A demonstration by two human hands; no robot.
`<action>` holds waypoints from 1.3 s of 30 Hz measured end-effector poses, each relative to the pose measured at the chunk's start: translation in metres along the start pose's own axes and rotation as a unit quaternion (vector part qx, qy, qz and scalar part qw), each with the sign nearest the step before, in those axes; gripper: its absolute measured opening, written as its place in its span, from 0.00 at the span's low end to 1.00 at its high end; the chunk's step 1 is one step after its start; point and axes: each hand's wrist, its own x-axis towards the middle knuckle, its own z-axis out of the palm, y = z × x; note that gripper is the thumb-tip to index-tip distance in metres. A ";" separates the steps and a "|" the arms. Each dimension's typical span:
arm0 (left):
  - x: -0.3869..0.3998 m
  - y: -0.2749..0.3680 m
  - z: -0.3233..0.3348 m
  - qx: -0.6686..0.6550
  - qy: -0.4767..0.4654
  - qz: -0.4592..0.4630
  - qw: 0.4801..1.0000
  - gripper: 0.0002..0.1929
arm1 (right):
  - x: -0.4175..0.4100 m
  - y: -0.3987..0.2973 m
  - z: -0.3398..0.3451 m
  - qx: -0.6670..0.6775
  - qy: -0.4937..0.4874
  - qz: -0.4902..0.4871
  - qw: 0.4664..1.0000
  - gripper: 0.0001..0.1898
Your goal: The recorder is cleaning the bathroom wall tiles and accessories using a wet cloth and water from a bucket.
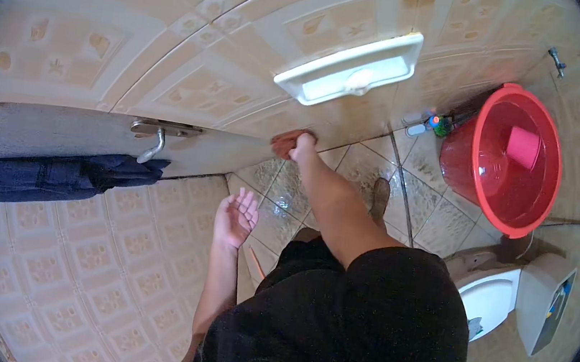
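Observation:
My right hand grips a reddish-brown cloth and presses it on the lower part of the tiled wall, close to the edge of the door. Above and to the right of that hand, a white ceramic soap dish is set in the wall. My left hand is raised over the floor, palm up with its fingers spread, holding nothing.
A red tub with a pink dipper stands at right, small bottles beside it. The toilet is lower right. Dark blue clothing hangs by the door handle. The floor tiles look wet.

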 end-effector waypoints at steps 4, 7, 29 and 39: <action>0.010 0.026 -0.031 0.013 -0.033 -0.002 0.999 0.16 | -0.037 0.069 0.033 -0.023 -0.011 -0.008 1.000 0.18; 0.020 0.042 -0.051 0.039 -0.039 -0.013 0.998 0.16 | -0.067 0.072 0.022 -0.056 -0.176 0.081 0.979 0.16; 0.034 -0.081 0.115 0.417 -0.397 -0.137 0.806 0.28 | -0.453 -0.058 -0.118 -0.193 -0.104 -0.430 0.876 0.11; -0.023 -0.227 0.180 0.535 -0.532 -0.086 0.650 0.27 | -0.534 -0.116 -0.212 -0.216 0.056 -0.494 0.840 0.10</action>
